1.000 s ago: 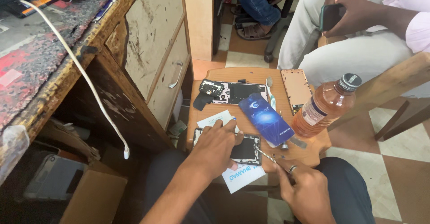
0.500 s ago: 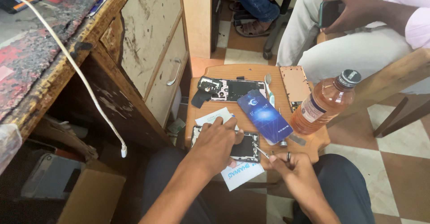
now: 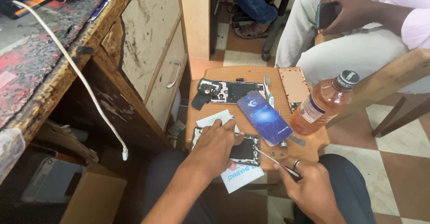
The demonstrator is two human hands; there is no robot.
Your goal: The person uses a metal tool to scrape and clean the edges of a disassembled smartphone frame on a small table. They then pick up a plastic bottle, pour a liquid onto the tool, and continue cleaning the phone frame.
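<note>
Our left hand (image 3: 217, 143) lies flat, fingers spread, on an opened phone (image 3: 242, 150) at the near edge of the small wooden tabletop (image 3: 309, 145), hiding most of it. Our right hand (image 3: 309, 186), partly cut off below, pinches thin metal tweezers (image 3: 271, 157) whose tips meet the phone's edge. Farther back lie a second opened phone (image 3: 230, 91), a blue back cover (image 3: 264, 116), a toothbrush (image 3: 268, 92) and an amber bottle (image 3: 324, 103). A worn desk (image 3: 134, 58) stands left over checkered floor; a seated person (image 3: 358, 13) holds a phone.
</note>
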